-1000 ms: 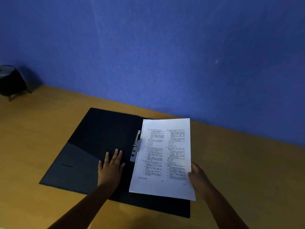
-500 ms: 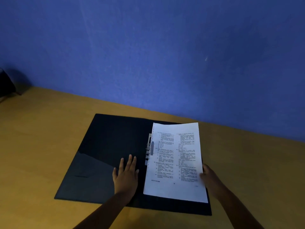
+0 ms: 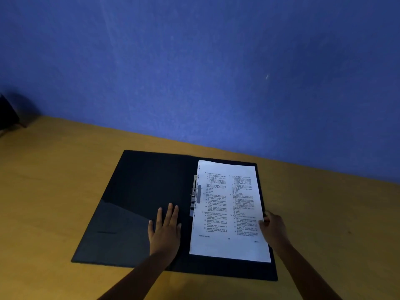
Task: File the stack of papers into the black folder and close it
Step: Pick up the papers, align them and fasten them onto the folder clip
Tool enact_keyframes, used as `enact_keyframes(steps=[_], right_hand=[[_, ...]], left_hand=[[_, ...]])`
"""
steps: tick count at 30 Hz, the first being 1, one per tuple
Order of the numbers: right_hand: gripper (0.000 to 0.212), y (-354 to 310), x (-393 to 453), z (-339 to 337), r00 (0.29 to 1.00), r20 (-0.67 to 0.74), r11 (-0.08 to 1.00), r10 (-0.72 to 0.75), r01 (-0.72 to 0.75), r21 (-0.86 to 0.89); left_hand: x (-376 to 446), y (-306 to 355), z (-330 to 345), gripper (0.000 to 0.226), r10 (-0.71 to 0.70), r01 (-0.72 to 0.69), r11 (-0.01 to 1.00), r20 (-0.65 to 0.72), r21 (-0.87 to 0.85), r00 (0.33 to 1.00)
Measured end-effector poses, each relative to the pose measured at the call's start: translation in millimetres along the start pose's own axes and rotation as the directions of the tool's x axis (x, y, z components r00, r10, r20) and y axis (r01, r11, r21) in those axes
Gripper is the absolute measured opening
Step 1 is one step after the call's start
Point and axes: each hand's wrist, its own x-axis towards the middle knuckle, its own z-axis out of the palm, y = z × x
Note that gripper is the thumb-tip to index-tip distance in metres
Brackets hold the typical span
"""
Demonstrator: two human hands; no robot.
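The black folder [image 3: 138, 191] lies open and flat on the wooden table. A stack of white printed papers [image 3: 229, 211] rests on its right half, its left edge against the metal clip [image 3: 194, 195] at the spine. My left hand [image 3: 165, 228] presses flat on the left flap near the spine, fingers spread. My right hand [image 3: 273, 227] grips the right edge of the paper stack with thumb and fingers.
The yellow-brown table [image 3: 47, 191] runs up to a blue wall [image 3: 194, 72] just behind the folder. A dark object [image 3: 7, 113] sits at the far left edge of the table.
The paper stack has slid left and straightened, now squared up on the folder's right half beside the clip. My left hand has stayed flat on the flap.
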Motion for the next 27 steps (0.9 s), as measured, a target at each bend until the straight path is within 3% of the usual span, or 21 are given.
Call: enact_keyframes(steps=[9, 12, 14, 16, 19, 22, 27], right_hand=[[0.033, 2, 4, 3, 1.000, -0.019, 1.000, -0.016, 0.016, -0.012], [0.034, 2, 12, -1, 1.000, -0.026, 1.000, -0.011, 0.010, -0.018], [0.034, 0, 18, -6, 0.997, -0.081, 1.000, 0.009, -0.010, -0.020], [0.035, -3, 23, -10, 0.991, -0.135, 0.999, -0.006, 0.000, -0.045], [0.039, -15, 25, -12, 0.981, -0.136, 0.982, -0.139, 0.119, -0.145], [0.042, -39, 53, -10, 0.961, -0.116, 0.948, -0.249, 0.218, -0.233], [0.063, -80, 82, -3, 0.944, -0.009, 0.850, -0.330, 0.292, -0.439]], left_hand=[[0, 0, 1, 0.055, -0.001, 0.001, 1.000, -0.006, -0.019, 1.000], [-7, 9, -6, 0.059, -0.039, 0.018, 0.977, -0.094, -0.215, 0.995], [-16, 16, -9, 0.063, -0.003, -0.044, 0.950, -0.149, -0.308, 0.989], [-29, 24, -10, 0.065, 0.141, -0.182, 0.945, -0.165, -0.272, 0.976], [-49, 39, -13, 0.065, 0.468, -0.468, 0.884, -0.061, 0.011, 0.882], [-36, 55, -6, 0.062, 0.689, -0.686, 0.701, 0.063, 0.195, 0.722], [-26, 63, 8, 0.076, 0.738, -0.772, 0.560, 0.244, 0.300, 0.629]])
